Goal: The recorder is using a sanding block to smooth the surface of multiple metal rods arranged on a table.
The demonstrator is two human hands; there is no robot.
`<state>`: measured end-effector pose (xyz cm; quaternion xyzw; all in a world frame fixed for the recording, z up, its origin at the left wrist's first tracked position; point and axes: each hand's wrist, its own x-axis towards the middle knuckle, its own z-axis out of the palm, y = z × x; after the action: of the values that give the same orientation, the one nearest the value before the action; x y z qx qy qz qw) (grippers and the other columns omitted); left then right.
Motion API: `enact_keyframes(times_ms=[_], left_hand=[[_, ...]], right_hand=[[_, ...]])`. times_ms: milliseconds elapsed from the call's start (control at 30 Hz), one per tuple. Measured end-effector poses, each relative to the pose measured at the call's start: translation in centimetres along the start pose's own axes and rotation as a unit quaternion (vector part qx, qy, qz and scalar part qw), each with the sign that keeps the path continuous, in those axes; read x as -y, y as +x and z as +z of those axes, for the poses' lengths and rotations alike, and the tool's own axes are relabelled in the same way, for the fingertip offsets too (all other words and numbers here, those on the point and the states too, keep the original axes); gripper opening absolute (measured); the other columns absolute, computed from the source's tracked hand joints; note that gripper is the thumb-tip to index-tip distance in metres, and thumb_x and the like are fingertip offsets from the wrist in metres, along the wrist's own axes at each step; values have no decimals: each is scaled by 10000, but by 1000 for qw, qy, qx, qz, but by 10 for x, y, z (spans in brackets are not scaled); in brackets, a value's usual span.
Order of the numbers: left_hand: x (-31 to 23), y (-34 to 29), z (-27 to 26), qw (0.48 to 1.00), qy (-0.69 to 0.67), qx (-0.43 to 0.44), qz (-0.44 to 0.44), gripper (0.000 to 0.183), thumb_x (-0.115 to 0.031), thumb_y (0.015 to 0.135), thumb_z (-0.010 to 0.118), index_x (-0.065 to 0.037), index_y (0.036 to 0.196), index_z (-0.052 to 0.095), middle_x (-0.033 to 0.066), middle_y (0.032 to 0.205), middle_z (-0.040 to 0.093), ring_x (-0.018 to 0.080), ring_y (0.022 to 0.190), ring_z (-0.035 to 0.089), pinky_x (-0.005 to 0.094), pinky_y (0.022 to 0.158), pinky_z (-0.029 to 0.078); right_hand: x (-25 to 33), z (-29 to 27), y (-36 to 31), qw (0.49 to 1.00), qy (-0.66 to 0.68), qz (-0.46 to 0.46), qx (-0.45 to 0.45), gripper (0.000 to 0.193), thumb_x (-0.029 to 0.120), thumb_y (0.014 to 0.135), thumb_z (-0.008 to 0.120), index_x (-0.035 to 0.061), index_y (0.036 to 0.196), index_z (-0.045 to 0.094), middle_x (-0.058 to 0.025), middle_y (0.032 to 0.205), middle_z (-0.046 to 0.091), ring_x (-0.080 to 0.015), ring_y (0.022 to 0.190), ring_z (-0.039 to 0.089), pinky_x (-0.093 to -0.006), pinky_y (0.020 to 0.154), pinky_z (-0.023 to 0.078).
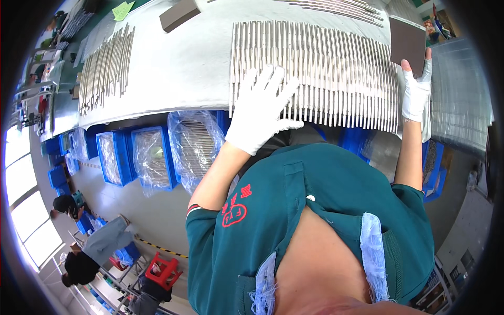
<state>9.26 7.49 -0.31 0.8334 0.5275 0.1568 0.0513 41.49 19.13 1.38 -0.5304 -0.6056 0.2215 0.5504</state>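
Note:
A wide row of thin metal rods (315, 68) lies side by side on the white-covered table. My left hand (262, 107), in a white glove, rests flat over the left part of this row with its fingers spread. At the row's right end my right hand (416, 97) grips the lower end of a dark brown rectangular block (408, 42). Its glove leaves the thumb tip and a fingertip bare; the thumb presses on the block's face and a finger runs along its right edge. The other fingers of that hand are hidden.
A second brown block (178, 14) lies at the table's far edge. More rods (107, 71) are spread at the left, and others (336, 8) lie at the back. Blue crates (152, 157) with plastic-wrapped contents stand below the front edge. Clear plastic sheeting (462, 94) covers the right side.

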Motion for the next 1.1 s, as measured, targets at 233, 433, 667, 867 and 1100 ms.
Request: enact_keyframes(times_ms=[233, 433, 667, 867, 1100], left_hand=[[-4, -1, -5, 1000, -7, -10, 9, 836, -570, 659, 672, -102, 1325, 479, 166, 1296, 486, 323, 1261, 390, 492, 1085, 226], [-7, -13, -14, 998, -45, -24, 31, 741, -524, 734, 636, -80, 1307, 484, 162, 1291, 489, 329, 1242, 412, 483, 1077, 250], [7, -81, -22, 933, -160, -313, -76, 84, -119, 839, 643, -46, 867, 674, 97, 779, 666, 267, 733, 663, 363, 698, 532], [7, -128, 30, 916, -82, -229, -319, 312, -293, 853, 609, -67, 641, 649, 113, 612, 606, 321, 587, 599, 421, 546, 471], [-14, -99, 90, 897, -136, -151, -392, 876, -557, 751, 628, 16, 1364, 374, 278, 1328, 436, 417, 1190, 460, 454, 978, 408]], right_hand=[[-28, -6, 26, 993, -81, -46, -74, 728, 181, 840, 716, 38, 1436, 324, -117, 1407, 422, -189, 1244, 433, -288, 1052, 307], [-55, 1, 62, 993, 20, -44, -111, 727, 157, 839, 719, 12, 1427, 316, -108, 1340, 460, -181, 1150, 490, -284, 992, 378], [-87, 3, 76, 984, -76, -124, -105, 754, 275, 826, 729, -70, 1375, 345, -181, 1377, 422, -241, 1229, 432, -337, 1056, 329], [-82, -1, 74, 967, -147, -169, -122, 844, 298, 779, 770, -129, 1352, 320, -249, 1311, 483, -286, 1145, 534, -358, 974, 456], [-132, -4, 97, 961, -188, -149, -138, 794, 357, 773, 766, -77, 1335, 410, -204, 1218, 588, -270, 1041, 608, -321, 884, 485]])
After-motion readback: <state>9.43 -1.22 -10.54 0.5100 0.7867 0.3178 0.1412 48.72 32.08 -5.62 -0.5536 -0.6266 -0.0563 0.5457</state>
